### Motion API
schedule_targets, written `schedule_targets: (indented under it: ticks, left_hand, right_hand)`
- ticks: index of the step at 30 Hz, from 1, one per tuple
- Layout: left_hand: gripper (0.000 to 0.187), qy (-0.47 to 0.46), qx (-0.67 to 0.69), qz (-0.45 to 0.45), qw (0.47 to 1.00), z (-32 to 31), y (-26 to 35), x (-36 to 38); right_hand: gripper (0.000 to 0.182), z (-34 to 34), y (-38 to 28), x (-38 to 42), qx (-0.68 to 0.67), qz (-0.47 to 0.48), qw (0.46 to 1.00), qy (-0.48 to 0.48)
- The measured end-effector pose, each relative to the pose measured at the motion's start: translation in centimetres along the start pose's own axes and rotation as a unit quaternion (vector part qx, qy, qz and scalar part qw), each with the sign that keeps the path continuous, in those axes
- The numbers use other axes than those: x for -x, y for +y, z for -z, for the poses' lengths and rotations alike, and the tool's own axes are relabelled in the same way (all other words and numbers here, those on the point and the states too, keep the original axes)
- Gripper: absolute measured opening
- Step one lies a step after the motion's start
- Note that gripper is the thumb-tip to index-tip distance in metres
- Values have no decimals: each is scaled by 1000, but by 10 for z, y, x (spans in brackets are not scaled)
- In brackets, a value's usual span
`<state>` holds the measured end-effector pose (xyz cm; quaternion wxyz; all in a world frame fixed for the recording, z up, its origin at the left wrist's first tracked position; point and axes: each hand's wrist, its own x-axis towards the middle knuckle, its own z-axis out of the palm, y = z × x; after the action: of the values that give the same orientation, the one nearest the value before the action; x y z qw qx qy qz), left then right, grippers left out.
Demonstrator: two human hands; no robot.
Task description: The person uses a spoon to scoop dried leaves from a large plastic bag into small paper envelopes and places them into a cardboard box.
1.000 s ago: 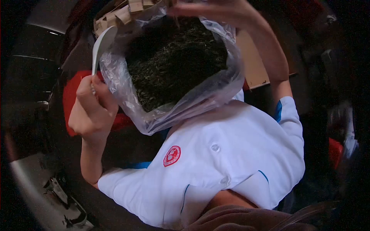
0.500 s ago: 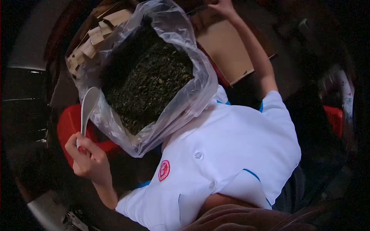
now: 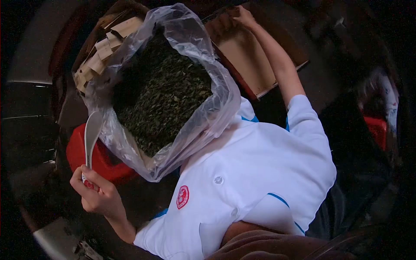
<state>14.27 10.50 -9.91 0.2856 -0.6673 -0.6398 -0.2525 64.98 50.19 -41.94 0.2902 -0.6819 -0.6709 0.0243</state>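
My left hand (image 3: 102, 195) is closed round the handle of a white spoon (image 3: 92, 130), the kind used for soup, with a red mark near its grip. The spoon points up beside the lower left edge of a clear plastic bag (image 3: 225, 97). Dark green dried leaves (image 3: 169, 95) fill this bag, whose mouth is spread wide. My right hand (image 3: 246, 18) reaches to the far end of a shallow cardboard box (image 3: 249, 56). Its fingers look apart, with nothing visible in them, though the far end is dim.
Several pale paper packets (image 3: 104, 50) stand in a row along the bag's upper left side. A red plastic stool (image 3: 97, 156) is under the bag's left edge. Another red object (image 3: 376, 130) shows at the far right. The surroundings are very dark.
My right hand now appears lower in the view, over the box's far end. My left hand has shifted slightly down and left with the spoon. The whole view has also moved a little.
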Motion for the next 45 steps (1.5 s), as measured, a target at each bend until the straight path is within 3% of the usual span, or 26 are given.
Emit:
schedule_targets:
  ticks: [7,13,14,17,19,21,23,24,25,27,30,31,36,39,43,45]
  left_hand:
    - [8,-17,18,11,1000,-1,-1,0]
    - [6,-16,22,14,1000,-2,3,-3]
    - [6,-12,26,12,1000,-2,3,-2]
    - [6,-10,24,27,999,-3,-1,2]
    - [5,-12,23,38,999,-1,-2,2]
    - [5,-16,28,43,999,3,-1,1]
    - [5,-5,32,20,999,1,-3,-2]
    - [5,-1,36,6,999,0,-3,-4]
    - [5,0,46,10,999,-2,-3,-5]
    - [5,4,69,14,998,-9,-1,-5]
    - [4,25,92,12,995,-17,1,-6]
    - [4,27,103,13,994,-20,1,-4]
    - [5,39,139,52,988,-29,-4,-1]
    - [5,8,97,52,994,-41,-10,-5]
    - [5,-53,82,40,994,-68,-26,-17]
    - [11,-84,76,29,993,-78,-24,-27]
  right_hand:
    - [66,1,2,8,41,16,999,-5]
    - [70,17,1,9,22,3,995,-92]
    - [73,13,11,6,56,62,995,-54]
    - [73,10,42,-13,56,163,982,-81]
    - [65,57,-3,-6,150,70,984,-63]
    - [57,94,-51,-17,188,87,977,42]
    - [46,126,-94,-37,173,203,952,151]
    - [52,132,-103,-58,186,139,965,118]
    - [46,158,-147,-53,90,202,967,130]
    - [35,207,-259,-12,-138,392,907,75]
    - [26,220,-343,5,-171,563,808,-33]
    - [29,214,-360,6,-166,559,808,-83]
    - [51,170,-399,-4,100,580,803,-97]
    - [59,153,-400,-11,108,603,782,-112]
    - [55,164,-405,-4,121,577,794,-148]
    - [52,173,-405,3,68,534,831,-138]
